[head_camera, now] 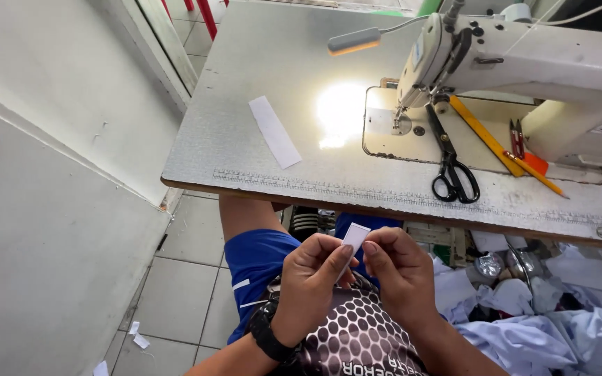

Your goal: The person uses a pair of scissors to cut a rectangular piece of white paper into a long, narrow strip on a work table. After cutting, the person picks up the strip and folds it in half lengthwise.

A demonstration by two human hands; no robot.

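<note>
Head view: 2 hands (357,275) pinch 1 white strip (354,238).

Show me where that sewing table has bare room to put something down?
Bare grey tabletop lies left of the white strip, and between it and the white sewing machine. Crowded beside the black scissors and yellow ruler.

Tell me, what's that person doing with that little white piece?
A person sits at a sewing table and pinches a small white strip between the left hand and the right hand, holding it over their lap. Nothing is under the sewing machine needle right now. On the table lie a longer white strip, black scissors, a yellow ruler and a pencil. A pile of pale cloth sits beside the person's right arm.
</note>
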